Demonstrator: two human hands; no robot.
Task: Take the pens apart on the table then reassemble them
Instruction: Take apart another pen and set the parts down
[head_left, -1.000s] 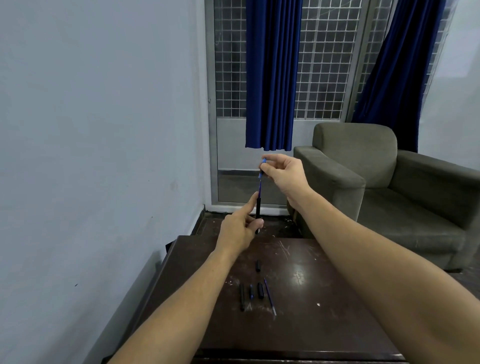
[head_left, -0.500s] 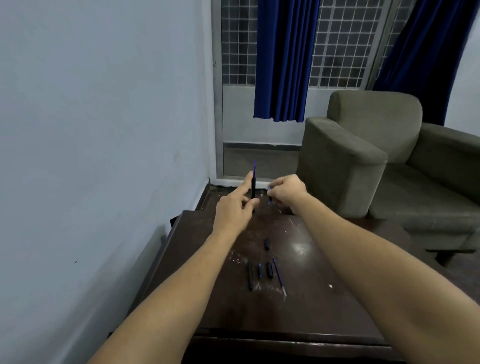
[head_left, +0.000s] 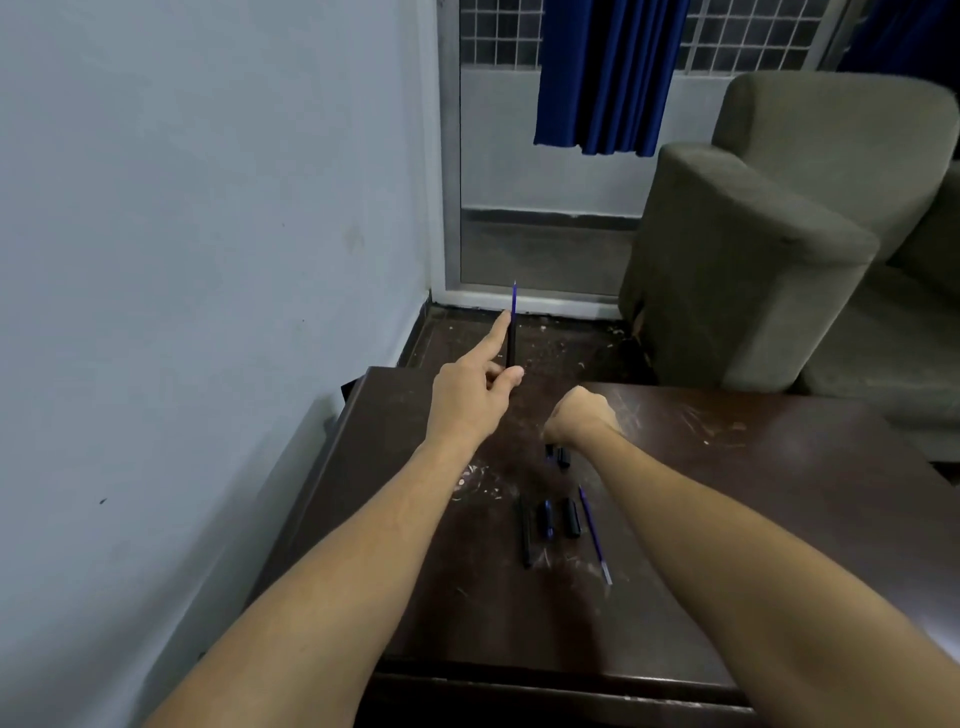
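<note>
- left hand (head_left: 475, 400) is pinching the pen (head_left: 511, 343) upright over the table's (head_left: 779, 493) far edge
- right hand (head_left: 582, 415) is hanging curled over bits (head_left: 563, 457) mid-table, can't tell if it's gripping anything
- parts (head_left: 571, 517) are lying nearer the table's front

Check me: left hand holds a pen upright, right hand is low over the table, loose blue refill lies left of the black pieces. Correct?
One slip: the head view shows the blue refill lying right of the black pieces, not left. The rest stands: left hand holds the pen upright, right hand is low over the table.
</note>
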